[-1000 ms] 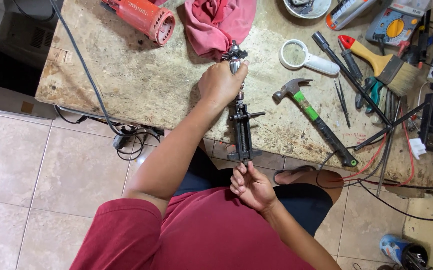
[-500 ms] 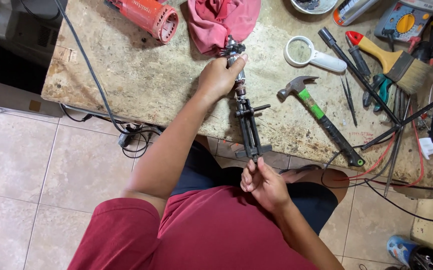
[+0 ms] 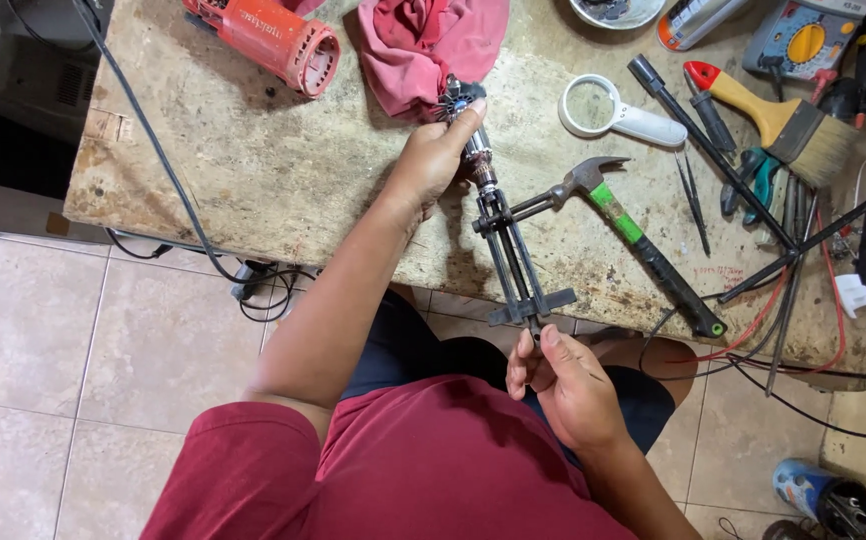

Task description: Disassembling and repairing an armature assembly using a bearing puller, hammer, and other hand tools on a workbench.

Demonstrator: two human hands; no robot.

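One puller [image 3: 518, 265], one rotor [image 3: 473, 145], two hands

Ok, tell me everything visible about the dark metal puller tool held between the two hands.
The dark metal puller tool has two long parallel arms, a crossbar at the near end and a centre screw. It lies slanted over the worn stone-topped workbench edge, clamped on a motor armature that the left hand grips. The right hand pinches the screw's near end with its fingers.

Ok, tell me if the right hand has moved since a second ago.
Yes, a little: the right hand, gripping the near end of the puller, has shifted rightward, toward the handle end of the hammer.
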